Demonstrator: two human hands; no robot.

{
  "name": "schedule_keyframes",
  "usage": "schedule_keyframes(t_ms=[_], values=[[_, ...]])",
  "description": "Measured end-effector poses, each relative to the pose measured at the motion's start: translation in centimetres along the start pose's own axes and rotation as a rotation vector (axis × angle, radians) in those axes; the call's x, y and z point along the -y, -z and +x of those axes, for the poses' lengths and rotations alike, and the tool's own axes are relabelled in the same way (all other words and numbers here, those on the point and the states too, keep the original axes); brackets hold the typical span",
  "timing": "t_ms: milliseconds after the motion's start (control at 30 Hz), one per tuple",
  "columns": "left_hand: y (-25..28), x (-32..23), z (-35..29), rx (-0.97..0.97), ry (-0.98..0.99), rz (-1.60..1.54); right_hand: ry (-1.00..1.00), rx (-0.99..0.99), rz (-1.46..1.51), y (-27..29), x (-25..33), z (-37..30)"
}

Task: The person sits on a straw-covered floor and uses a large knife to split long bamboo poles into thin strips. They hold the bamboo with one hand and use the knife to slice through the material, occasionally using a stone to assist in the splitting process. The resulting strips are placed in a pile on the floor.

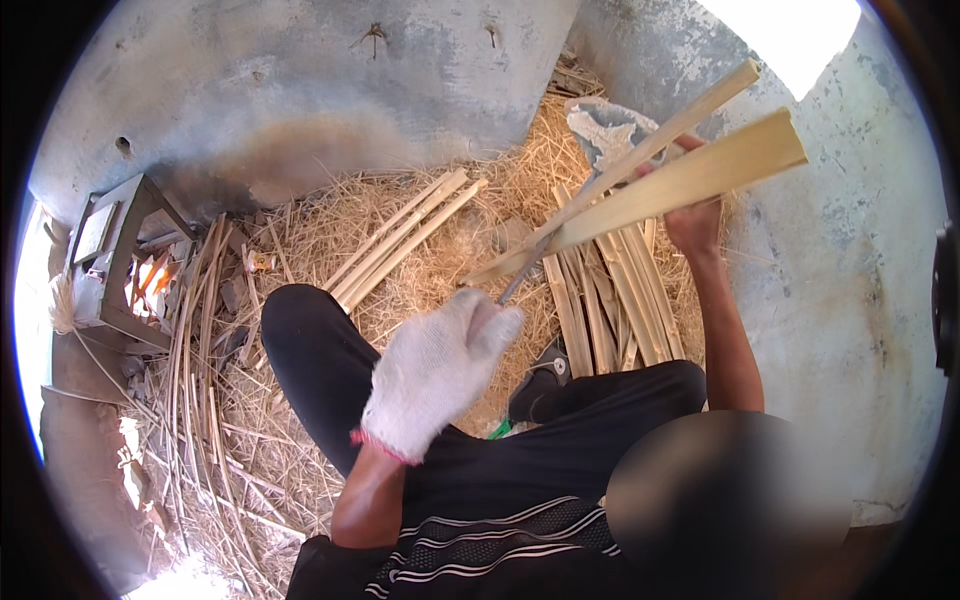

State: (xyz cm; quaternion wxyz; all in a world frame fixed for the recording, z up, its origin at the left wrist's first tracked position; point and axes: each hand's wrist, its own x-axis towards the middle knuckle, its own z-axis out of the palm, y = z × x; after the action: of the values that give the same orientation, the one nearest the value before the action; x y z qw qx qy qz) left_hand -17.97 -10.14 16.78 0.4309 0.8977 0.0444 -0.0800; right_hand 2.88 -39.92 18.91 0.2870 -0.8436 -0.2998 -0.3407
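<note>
My left hand, in a white knit glove with a red cuff, is closed around the handle of a knife, which the glove hides. Its thin dark blade lies at a split bamboo strip, where a narrow piece and a wide piece spread apart toward the upper right. The bare right hand grips the bamboo from behind, its fingers partly hidden by the wide piece. Beside those fingers is a crumpled grey-white cloth-like thing, whose kind I cannot make out.
Several split bamboo lengths lie by my right knee, others beyond my left knee. Long thin strips run along the left, near a wooden frame stand. Straw-like shavings cover the floor; grey walls enclose the corner.
</note>
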Motion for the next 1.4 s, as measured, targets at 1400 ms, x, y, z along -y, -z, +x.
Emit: schedule_keyframes(t_ms=[1400], values=[[-1.6, 5.0, 2.0, 0.095, 0.134, -0.497, 0.132, -0.581, 0.44, -1.8, 4.9, 8.1]])
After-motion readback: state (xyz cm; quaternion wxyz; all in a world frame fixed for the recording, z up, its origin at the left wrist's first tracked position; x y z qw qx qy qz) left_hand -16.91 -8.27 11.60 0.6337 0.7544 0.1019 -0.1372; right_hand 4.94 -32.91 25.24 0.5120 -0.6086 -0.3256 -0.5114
